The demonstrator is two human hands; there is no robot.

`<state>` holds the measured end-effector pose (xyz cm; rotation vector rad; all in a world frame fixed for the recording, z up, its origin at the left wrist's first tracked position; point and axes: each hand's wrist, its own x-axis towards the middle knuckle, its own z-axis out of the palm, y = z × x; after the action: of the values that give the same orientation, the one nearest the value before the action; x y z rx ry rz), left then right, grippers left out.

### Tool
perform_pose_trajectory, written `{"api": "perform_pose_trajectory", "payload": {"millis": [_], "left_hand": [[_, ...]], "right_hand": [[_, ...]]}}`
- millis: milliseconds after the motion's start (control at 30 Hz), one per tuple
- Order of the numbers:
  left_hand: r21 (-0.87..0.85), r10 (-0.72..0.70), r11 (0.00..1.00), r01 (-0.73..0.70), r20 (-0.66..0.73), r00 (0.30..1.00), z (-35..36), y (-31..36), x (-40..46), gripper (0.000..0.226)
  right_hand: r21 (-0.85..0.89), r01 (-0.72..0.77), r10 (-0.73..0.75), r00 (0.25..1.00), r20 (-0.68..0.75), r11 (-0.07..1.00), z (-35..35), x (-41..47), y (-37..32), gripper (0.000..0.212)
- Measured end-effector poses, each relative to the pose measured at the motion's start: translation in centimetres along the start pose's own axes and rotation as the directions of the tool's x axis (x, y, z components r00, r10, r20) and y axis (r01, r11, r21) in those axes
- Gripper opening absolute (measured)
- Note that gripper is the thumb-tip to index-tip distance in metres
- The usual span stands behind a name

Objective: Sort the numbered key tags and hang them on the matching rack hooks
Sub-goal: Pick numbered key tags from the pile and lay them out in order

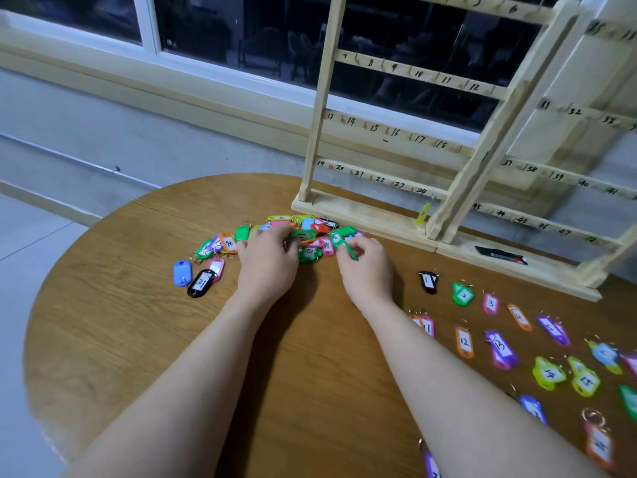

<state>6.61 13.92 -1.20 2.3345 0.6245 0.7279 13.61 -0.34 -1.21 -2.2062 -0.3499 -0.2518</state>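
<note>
Key tags (310, 236) lie heaped on the surface (138, 322) before the rack (379, 132); light, stiff, slippery plastic. Your left hand (269, 260) and right hand (365, 267) each pinch one; hold by the ring.

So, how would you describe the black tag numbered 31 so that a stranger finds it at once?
Start at the round wooden table and find the unsorted pile of tags under both hands. At the pile's far left edge lie three loose tags. The black tag is the only black one there, beside a blue and a pink one.
</note>
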Motion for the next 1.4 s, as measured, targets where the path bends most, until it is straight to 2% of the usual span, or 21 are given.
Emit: {"api": "perform_pose_trajectory", "payload": {"millis": [100,233,300,367,433,533,567,667,733,800,867,1000,1233,1400], "left_hand": [[0.026,0.023,0.999,-0.025,0.051,0.998,-0.1,0.1,0.0,0.021],[0.010,0.055,0.998,-0.057,0.107,0.993,-0.6,0.2,-0.4,0.023],[0.005,0.120,0.993,-0.122,0.142,0.983,-0.9,0.6,-0.9,0.022],[-0.051,0.162,0.987,-0.155,0.194,0.967,-1.3,1.1,-1.5,0.026],[-0.198,0.186,0.971,-0.134,0.270,0.945,-1.6,1.4,-2.4,0.025],[-0.370,0.208,0.926,-0.076,0.331,0.921,-1.9,2.3,-4.3,0.009],[-0.394,0.208,0.917,-0.058,0.349,0.914,-1.9,2.9,-4.8,0.011],[-0.319,0.266,0.936,-0.149,0.364,0.893,-2.2,6.1,-5.8,0.017],[-0.279,0.319,0.932,-0.230,0.336,0.886,-2.8,8.9,-6.6,0.010],[-0.292,0.381,0.910,-0.296,0.304,0.873,-3.2,11.6,-7.5,0.014],[-0.287,0.445,0.887,-0.362,0.320,0.837,-3.4,14.2,-8.8,0.014],[-0.270,0.541,0.841,-0.469,0.400,0.740,-3.1,18.3,-12.3,0.004],[-0.142,0.576,0.782,-0.607,0.537,0.617,-1.4,22.6,-16.3,0.010],[-0.183,0.560,0.793,-0.582,0.596,0.576,0.5,23.7,-17.3,0.007]], "right_hand": [[0.043,-0.031,0.031,0.999,-0.010,0.999,0.3,0.3,0.1,0.015],[-0.007,-0.144,0.144,0.985,0.098,0.990,-0.2,0.9,-0.5,0.017],[0.109,-0.193,0.172,0.969,0.180,0.975,-1.2,1.3,-0.9,0.016],[0.226,-0.231,0.171,0.951,0.257,0.946,-3.1,1.3,-1.4,0.020],[0.253,-0.231,0.154,0.945,0.290,0.940,-5.5,1.0,-1.4,0.022],[0.268,-0.217,0.148,0.955,0.255,0.939,-9.9,0.4,-0.7,0.020],[0.276,-0.216,0.150,0.959,0.240,0.936,-11.6,0.0,-0.3,0.018],[0.254,-0.215,0.168,0.966,0.196,0.943,-16.9,-1.3,1.3,0.018],[0.241,-0.225,0.194,0.970,0.145,0.944,-20.5,-2.4,2.7,0.024],[0.255,-0.235,0.218,0.972,0.092,0.938,-23.7,-3.6,4.0,0.032],[0.260,-0.243,0.240,0.970,0.045,0.935,-26.6,-5.0,5.4,0.035],[0.287,-0.255,0.273,0.962,-0.026,0.923,-31.0,-8.4,7.6,0.028],[0.180,-0.266,0.284,0.956,-0.079,0.947,-35.5,-13.1,11.2,0.029],[0.097,-0.290,0.299,0.950,-0.091,0.952,-37.0,-14.4,12.9,0.023]]}}
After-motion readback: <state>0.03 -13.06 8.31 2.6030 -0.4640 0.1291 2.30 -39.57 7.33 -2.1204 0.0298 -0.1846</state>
